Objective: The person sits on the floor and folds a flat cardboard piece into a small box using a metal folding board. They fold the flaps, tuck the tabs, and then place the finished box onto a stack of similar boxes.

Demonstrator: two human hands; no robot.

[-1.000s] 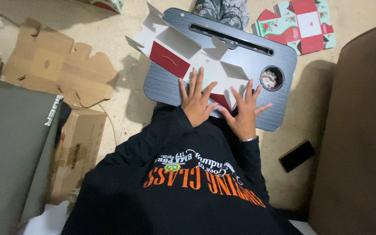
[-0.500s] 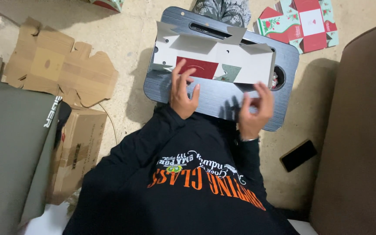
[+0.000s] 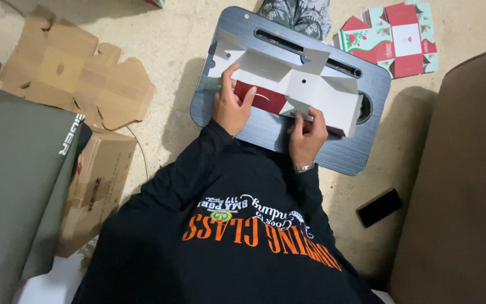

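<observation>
White-and-red flat box blank [image 3: 288, 93], partly folded, flaps raised, atop grey lap tray [image 3: 265, 132].

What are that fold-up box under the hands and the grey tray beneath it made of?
The fold-up box looks like thin printed card: matt white inside, red outside, with sharp creases. The grey tray shows a streaked wood-grain finish; probably laminated board or plastic, though I cannot tell which.
</observation>
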